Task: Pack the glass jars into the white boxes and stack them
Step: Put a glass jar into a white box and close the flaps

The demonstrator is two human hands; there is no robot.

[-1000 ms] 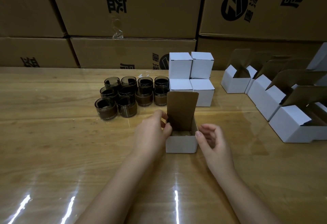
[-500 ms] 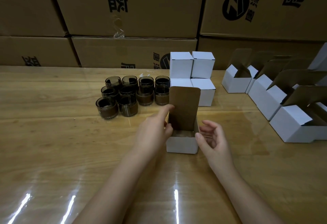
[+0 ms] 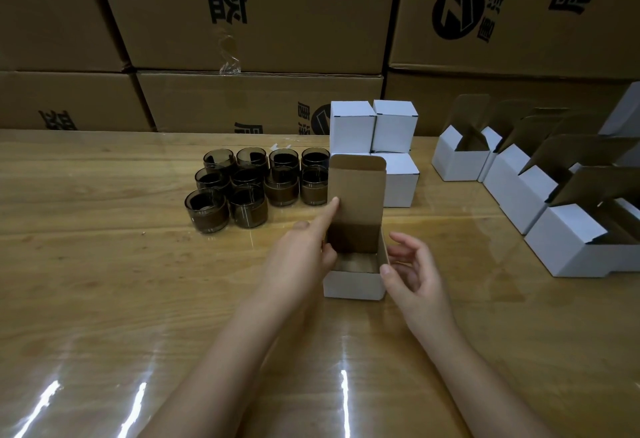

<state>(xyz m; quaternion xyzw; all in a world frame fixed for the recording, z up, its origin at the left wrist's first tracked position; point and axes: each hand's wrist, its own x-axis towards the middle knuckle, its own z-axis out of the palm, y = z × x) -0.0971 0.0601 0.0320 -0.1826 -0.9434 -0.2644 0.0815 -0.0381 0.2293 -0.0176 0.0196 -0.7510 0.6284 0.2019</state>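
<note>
A: While the open white box [image 3: 353, 287] stood there, how were the hands?

B: The left hand [image 3: 301, 257] pointed its forefinger straight, touching the raised lid flap [image 3: 356, 195]. The right hand [image 3: 412, 271] had its fingers loosely curled and apart, thumb at the box's right rim.

A: And the glass jars [image 3: 256, 184]?

B: They clustered behind and left of that box. Closed white boxes [image 3: 374, 126] stood stacked just behind it.

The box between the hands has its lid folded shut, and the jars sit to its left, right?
No. The head view shows the box with its lid standing open, upright; the jars do sit to its left.
</note>
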